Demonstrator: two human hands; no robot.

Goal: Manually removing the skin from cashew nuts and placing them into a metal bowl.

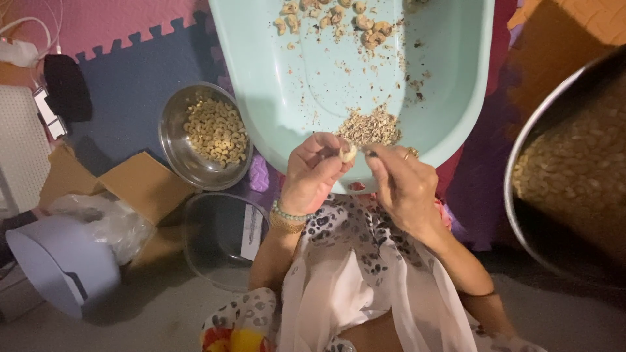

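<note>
While a pale cashew nut point(348, 153) is pinched between the thumb and curled fingers of the left hand point(312, 175), a thin, small tool point(369, 152) is gripped in the closed right hand point(404, 186) and held to the nut's right side; what kind of tool it is cannot be told. Both hands are kept over the near rim of the pale green tub point(456, 124), with a heap of brown skin scraps point(370, 127) lying just beyond the fingertips. Judged from this, the scraping is best done away from the left thumb, with light strokes, so that the kernel is not split and the scraps are dropped onto the heap rather than the lap. Further beyond the hands, unpeeled nuts point(365, 29) are scattered at the tub's far end. To the left of the left hand a steel bowl point(171, 140) of peeled cashews point(216, 133) is set on the floor, within easy reach, with an empty glass bowl point(215, 251) nearer the body. To the right of the right hand, a large metal pot point(521, 215) of nuts is seen.
</note>
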